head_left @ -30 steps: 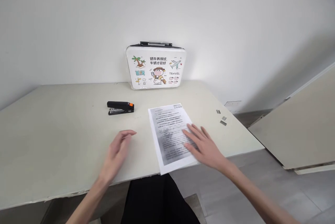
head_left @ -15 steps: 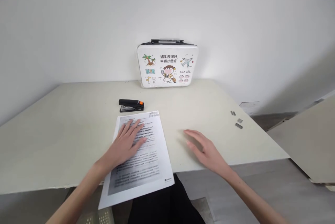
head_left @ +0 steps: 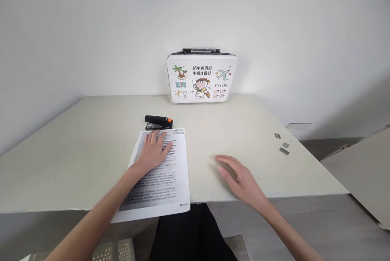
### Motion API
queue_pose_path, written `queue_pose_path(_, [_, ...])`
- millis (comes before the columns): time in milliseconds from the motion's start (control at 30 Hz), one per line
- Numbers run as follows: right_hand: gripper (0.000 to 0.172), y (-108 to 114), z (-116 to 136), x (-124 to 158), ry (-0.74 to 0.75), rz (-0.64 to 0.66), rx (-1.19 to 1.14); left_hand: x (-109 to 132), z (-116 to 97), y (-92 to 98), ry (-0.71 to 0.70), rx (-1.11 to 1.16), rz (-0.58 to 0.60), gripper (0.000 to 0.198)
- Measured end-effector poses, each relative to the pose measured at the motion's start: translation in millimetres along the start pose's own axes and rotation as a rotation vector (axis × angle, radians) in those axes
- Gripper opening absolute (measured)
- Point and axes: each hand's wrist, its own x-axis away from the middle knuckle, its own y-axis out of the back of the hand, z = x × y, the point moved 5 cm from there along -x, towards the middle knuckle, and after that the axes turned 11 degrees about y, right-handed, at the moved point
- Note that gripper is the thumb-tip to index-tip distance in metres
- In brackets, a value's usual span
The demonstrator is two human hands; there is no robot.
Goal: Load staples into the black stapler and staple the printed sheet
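Observation:
My left hand [head_left: 154, 150] lies flat with spread fingers on a printed sheet of paper [head_left: 161, 185]. The sheet's lower edge hangs over the front of the table. Just past the fingertips, by the paper's top edge, sits a black stapler [head_left: 158, 122] with an orange patch. To the right of the sheet, my right hand [head_left: 239, 177] is held by the tabletop, thumb and fingers apart and nothing between them. Several short strips of staples [head_left: 284, 151] lie farther right on the table.
A white case [head_left: 201, 78] with cartoon prints and a black handle stands upright against the wall at the back of the table [head_left: 76, 151]. Below the front edge, a perforated light-coloured item [head_left: 124, 249] shows at lower left.
The paper has slid a little up the table under my left hand and turned slightly, its top now close to the stapler. My right hand is nearly still. The view has shifted slightly left.

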Motion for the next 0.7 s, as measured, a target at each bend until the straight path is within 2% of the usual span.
queue_pose_path(167, [0.042, -1.2, -0.3, 1.6, 0.016, -0.016, 0.003, -12.8, 15.8, 7.9, -0.005, -0.041, 0.005, 0.059])
queue_pose_path(433, [0.04, -2.4, 0.1, 1.2, 0.058, -0.019, 0.016, -27.6, 24.1, 11.2, 0.011, -0.018, -0.011, 0.061])
queue_pose_path(500, [0.04, -2.6, -0.7, 1.2, 0.058, -0.025, 0.009, -30.6, 33.8, 20.3, 0.041, 0.02, -0.06, 0.057])
queue_pose_path(600, [0.04, -2.5, -1.1, 0.9, 0.057, -0.028, -0.015, -33.9, 56.8, 43.3, 0.125, 0.038, -0.159, 0.053])
queue_pose_path(700, [0.04, -1.9, -1.0, 0.9, 0.049, -0.025, -0.033, -32.0, 81.5, 65.8, 0.189, 0.03, -0.211, 0.049])
